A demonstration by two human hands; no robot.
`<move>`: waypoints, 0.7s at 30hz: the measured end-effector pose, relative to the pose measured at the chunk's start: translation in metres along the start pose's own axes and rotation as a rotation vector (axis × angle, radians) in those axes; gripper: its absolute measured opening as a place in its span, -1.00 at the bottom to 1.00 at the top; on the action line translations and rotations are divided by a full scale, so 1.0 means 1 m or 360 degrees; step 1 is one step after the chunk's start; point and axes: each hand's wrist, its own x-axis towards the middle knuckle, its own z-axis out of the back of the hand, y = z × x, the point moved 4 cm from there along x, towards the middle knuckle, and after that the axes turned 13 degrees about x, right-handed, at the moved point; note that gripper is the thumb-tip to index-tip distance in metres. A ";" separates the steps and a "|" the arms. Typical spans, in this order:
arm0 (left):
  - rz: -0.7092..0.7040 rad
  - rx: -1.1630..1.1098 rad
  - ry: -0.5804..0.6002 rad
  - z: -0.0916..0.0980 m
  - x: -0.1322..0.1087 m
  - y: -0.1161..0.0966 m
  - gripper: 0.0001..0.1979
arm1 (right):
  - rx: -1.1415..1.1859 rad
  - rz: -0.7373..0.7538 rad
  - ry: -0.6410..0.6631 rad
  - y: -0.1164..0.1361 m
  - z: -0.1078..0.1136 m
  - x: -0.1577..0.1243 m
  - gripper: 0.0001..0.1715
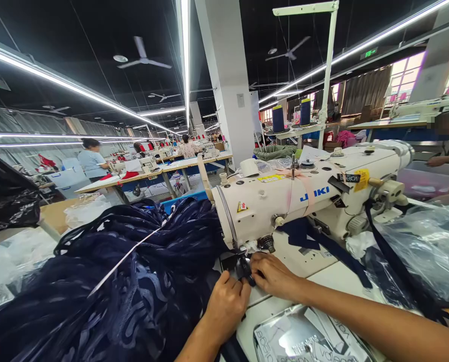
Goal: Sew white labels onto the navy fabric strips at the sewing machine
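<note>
A white JUKI sewing machine (262,196) lies across the middle, its needle end facing left. Under it, my left hand (227,304) is closed with curled fingers at a piece of dark navy fabric (250,279). Just to the right, my right hand (275,275) pinches at the same small dark piece, close by the presser foot (241,264). What lies between the fingertips is mostly hidden. A big heap of navy fabric strips (133,281), tied with a pale cord (124,261), fills the left side up to the needle area.
In front of my right forearm sits a tray (257,334) of printed labels (284,337). Clear plastic bags (428,246) and a navy strip (341,256) lie right. Thread cones (278,119) stand behind. A black bag (9,191) hangs left. A co-worker (91,160) works beyond.
</note>
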 end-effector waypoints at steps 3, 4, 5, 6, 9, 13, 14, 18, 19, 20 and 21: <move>-0.0037 -0.0019 0.0023 -0.002 0.000 -0.001 -0.69 | 0.0043 -0.0018 -0.0019 -0.001 0.000 0.000 -0.81; -0.0047 -0.0023 0.0033 -0.003 0.000 -0.001 -0.69 | 0.0048 -0.0024 -0.0028 -0.002 0.000 0.000 -0.81; -0.0053 -0.0023 0.0043 -0.004 0.000 -0.001 -0.69 | 0.0047 -0.0029 -0.0034 -0.001 0.001 0.000 -0.82; -0.0061 -0.0022 0.0056 -0.005 0.000 -0.001 -0.70 | 0.0042 -0.0033 -0.0039 -0.001 0.001 -0.001 -0.82; -0.0086 -0.0021 0.0089 -0.006 0.000 -0.002 -0.72 | 0.0009 -0.0036 -0.0040 0.000 0.001 -0.001 -0.83; -0.0091 -0.0029 0.0085 -0.007 0.000 -0.003 -0.72 | -0.0009 -0.0030 -0.0030 0.002 0.001 -0.002 -0.84; -0.0089 -0.0030 0.0073 -0.007 0.000 -0.003 -0.72 | 0.0007 -0.0035 -0.0036 0.003 0.002 -0.002 -0.84; -0.0088 -0.0021 0.0038 -0.005 0.001 -0.003 -0.70 | 0.0177 -0.0084 -0.0070 0.004 0.007 -0.006 -0.86; -0.0089 -0.0019 0.0041 -0.005 0.002 -0.003 -0.69 | 0.0212 -0.0085 -0.0062 0.004 0.008 -0.007 -0.86; -0.0092 -0.0021 0.0047 -0.005 0.002 -0.003 -0.69 | 0.0225 -0.0074 -0.0045 0.005 0.008 -0.009 -0.85; -0.0094 -0.0026 0.0053 -0.005 0.002 -0.003 -0.69 | 0.0207 -0.0052 -0.0025 0.007 0.008 -0.012 -0.84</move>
